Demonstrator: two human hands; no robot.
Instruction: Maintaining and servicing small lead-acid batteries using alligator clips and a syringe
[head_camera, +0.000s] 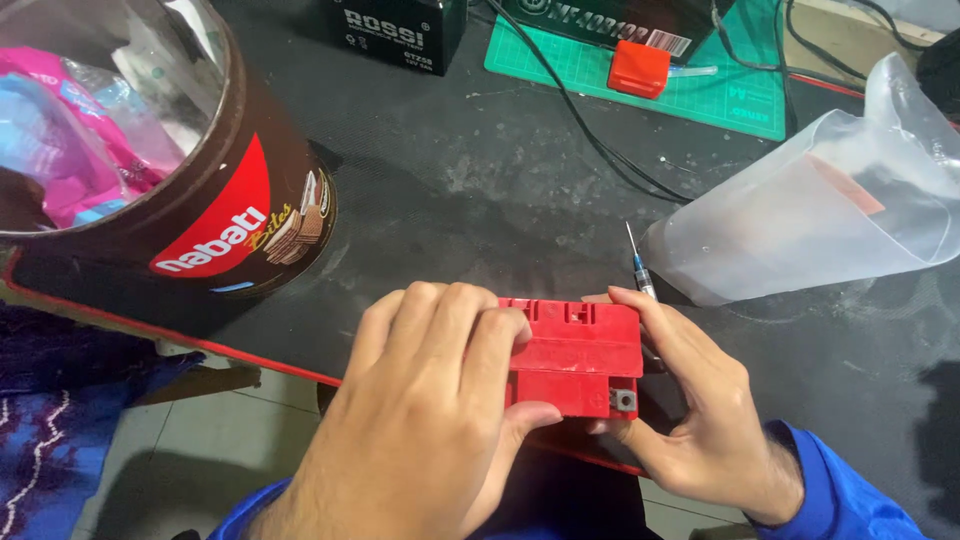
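The left hand lay over the left half of a small red battery, hiding that half entirely; its fingers were curled over the top edge and its thumb pressed the near face, so they were grasping the case. The right hand gripped the battery's right end, fingers wrapped behind where they could not be seen and the thumb low beside a small metal terminal. Both blue sleeves were cut off by the bottom edge. The battery sat at the near edge of the dark, scuffed counter, held between the two hands and partly overhanging the tiled floor.

Just beyond the right hand a syringe lay on the counter, its lower end hidden behind the battery. Beside it to the right, a cloudy translucent plastic bag slumped; something reddish inside was too blurred to make out. On the left a round brown snack tin stood open, holding pink and blue wrappers, its far side cut off by the frame.

Farther back, a green cutting mat carried a small red cap, and a black battery stood cropped at the top. Black cables ran across the counter.
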